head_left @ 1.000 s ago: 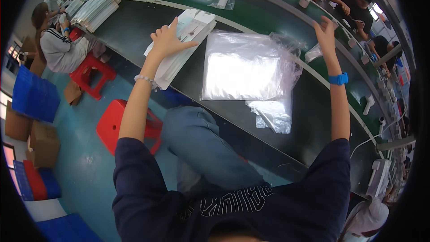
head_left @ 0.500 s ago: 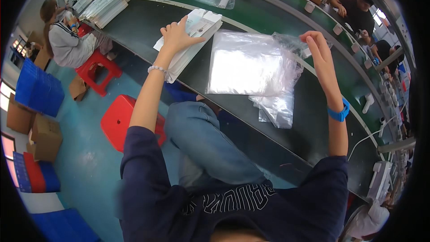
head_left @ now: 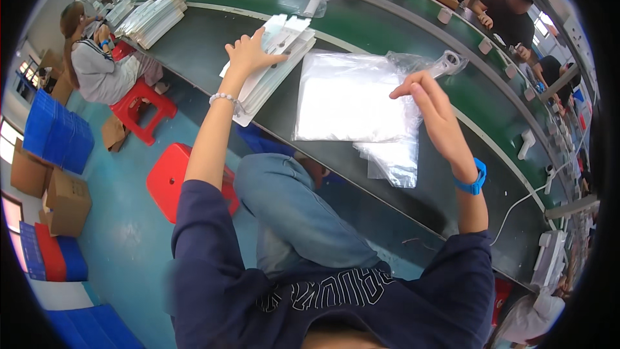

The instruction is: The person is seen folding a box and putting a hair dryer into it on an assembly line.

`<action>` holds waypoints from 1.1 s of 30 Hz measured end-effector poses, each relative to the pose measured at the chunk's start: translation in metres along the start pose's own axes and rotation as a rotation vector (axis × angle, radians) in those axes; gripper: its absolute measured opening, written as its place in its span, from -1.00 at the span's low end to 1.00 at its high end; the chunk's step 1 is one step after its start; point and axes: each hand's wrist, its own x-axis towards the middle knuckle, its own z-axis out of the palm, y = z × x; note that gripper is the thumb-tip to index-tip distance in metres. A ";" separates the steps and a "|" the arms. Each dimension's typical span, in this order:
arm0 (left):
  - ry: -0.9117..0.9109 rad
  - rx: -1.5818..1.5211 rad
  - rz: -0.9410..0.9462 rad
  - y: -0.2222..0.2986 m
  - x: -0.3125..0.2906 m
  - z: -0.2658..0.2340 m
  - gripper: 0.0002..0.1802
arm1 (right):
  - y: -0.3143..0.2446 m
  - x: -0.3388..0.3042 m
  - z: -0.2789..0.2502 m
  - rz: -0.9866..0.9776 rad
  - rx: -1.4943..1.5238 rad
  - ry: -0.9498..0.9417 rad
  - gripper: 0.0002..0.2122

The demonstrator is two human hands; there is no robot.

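My left hand [head_left: 248, 53] lies flat with spread fingers on a slanting stack of white flat cards [head_left: 279, 64] on the dark worktop [head_left: 194, 52]. My right hand [head_left: 426, 100] hovers at the right edge of a pile of clear plastic bags [head_left: 349, 97]. Its fingers are apart, the index fingertip touches the top bag, and nothing is gripped. Just beyond that hand a white handled part in a clear bag [head_left: 447, 63] lies at the pile's far corner. A few more bags [head_left: 391, 161] hang over the near table edge.
A green conveyor belt [head_left: 387, 19] runs behind the worktop and carries several small white parts. Other people sit at the far left [head_left: 97, 64] and far right [head_left: 510, 13]. Red stools [head_left: 171, 178], blue crates [head_left: 55, 139] and cardboard boxes [head_left: 64, 203] stand on the floor.
My right hand has pulled back from the belt toward me and now sits over the clear bags. My left hand stayed on the white card stack.
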 end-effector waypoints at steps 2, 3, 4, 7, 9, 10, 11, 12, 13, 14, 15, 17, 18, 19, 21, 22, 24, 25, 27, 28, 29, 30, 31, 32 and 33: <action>-0.071 0.008 0.038 -0.001 0.002 0.002 0.18 | 0.005 0.000 0.007 0.015 0.060 0.000 -0.78; -0.087 0.032 0.038 0.000 0.005 0.002 0.19 | 0.009 0.002 0.010 0.030 0.080 -0.018 -0.78; -0.092 0.035 0.040 -0.001 0.006 0.002 0.19 | 0.013 0.004 0.013 0.045 0.102 -0.037 -0.79; -0.092 -0.017 0.044 0.002 0.009 0.005 0.19 | 0.026 0.009 0.020 0.085 0.149 -0.032 -0.78; -0.049 -0.021 0.061 0.001 0.013 0.008 0.22 | 0.033 0.014 0.025 0.106 0.179 -0.032 -0.78; -0.061 -0.016 0.056 0.001 0.017 0.010 0.22 | 0.036 0.016 0.026 0.110 0.212 -0.031 -0.78; -0.033 0.014 0.056 0.004 0.019 0.012 0.23 | 0.040 0.018 0.027 0.117 0.245 -0.029 -0.78; -0.005 0.045 0.057 0.005 0.021 0.013 0.24 | 0.043 0.019 0.029 0.126 0.254 -0.033 -0.78; -0.031 0.047 0.062 0.005 0.022 0.013 0.25 | 0.046 0.020 0.031 0.131 0.239 -0.040 -0.78; -0.038 0.052 0.058 0.007 0.022 0.013 0.25 | 0.048 0.022 0.031 0.131 0.223 -0.048 -0.78; -0.037 0.039 0.062 0.008 0.021 0.012 0.25 | 0.050 0.024 0.031 0.134 0.230 -0.051 -0.78; -0.044 0.034 0.064 0.010 0.018 0.007 0.25 | 0.051 0.025 0.034 0.147 0.268 -0.046 -0.79; -0.027 -0.016 0.059 0.010 0.017 0.003 0.24 | 0.050 0.025 0.036 0.150 0.279 -0.047 -0.79; -0.010 -0.065 0.053 0.009 0.014 -0.002 0.22 | 0.048 0.027 0.038 0.145 0.274 -0.027 -0.79; 0.137 -0.114 0.136 0.014 0.008 -0.011 0.22 | 0.051 0.027 0.035 0.154 0.316 -0.038 -0.82; 0.293 -0.165 0.213 0.016 0.002 -0.016 0.21 | 0.051 0.025 0.037 0.160 0.321 -0.035 -0.82; 0.348 -0.392 0.300 0.056 -0.027 -0.042 0.18 | 0.059 0.021 0.035 0.097 0.269 0.097 -0.72; 0.412 -0.484 0.377 0.070 -0.045 -0.052 0.18 | 0.057 0.021 0.033 0.106 0.274 0.105 -0.72; 0.365 -0.685 0.470 0.104 -0.082 -0.062 0.25 | 0.052 0.019 0.024 0.019 0.214 0.060 -0.49; 0.319 -0.742 0.505 0.119 -0.100 -0.069 0.30 | 0.059 0.010 0.022 0.037 0.213 0.069 -0.49; 0.333 -0.776 0.587 0.131 -0.114 -0.072 0.31 | 0.070 -0.004 0.017 -0.055 -0.095 0.007 -0.43; 0.352 -0.814 0.667 0.141 -0.123 -0.074 0.33 | 0.076 -0.014 0.012 -0.146 -0.406 -0.063 -0.36; 0.342 -0.832 0.669 0.149 -0.129 -0.076 0.33 | 0.073 -0.024 0.006 0.001 -0.103 -0.085 -0.37; 0.319 -0.932 0.686 0.156 -0.132 -0.076 0.30 | 0.070 -0.032 0.001 0.144 0.197 -0.095 -0.36; 0.296 -1.032 0.703 0.162 -0.133 -0.076 0.28 | 0.067 -0.033 -0.002 0.157 0.187 -0.085 -0.36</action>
